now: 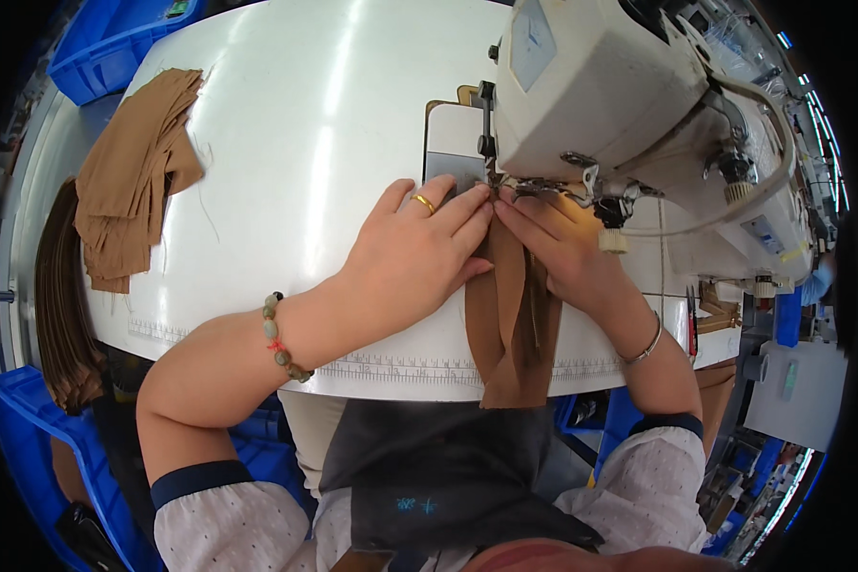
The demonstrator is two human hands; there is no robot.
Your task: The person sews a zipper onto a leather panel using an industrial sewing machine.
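A strip of brown fabric (496, 334) runs from under the needle area of a white sewing machine (582, 95) toward me and hangs over the table's front edge. My left hand (415, 243) lies on its left side, fingers stretched toward the presser foot and pressing the cloth. My right hand (562, 243) rests along the other side, fingertips close to the needle and partly hidden under the machine head. The two hands' fingertips nearly meet at the stitching spot. How the cloth sits under the foot is hidden.
A stack of brown fabric pieces (138, 172) lies at the table's left. Darker folded pieces (62, 305) hang over that edge. Blue bins (114, 57) stand far left and at lower left. A ruler strip (391, 366) runs along the white table's (276, 143) front edge.
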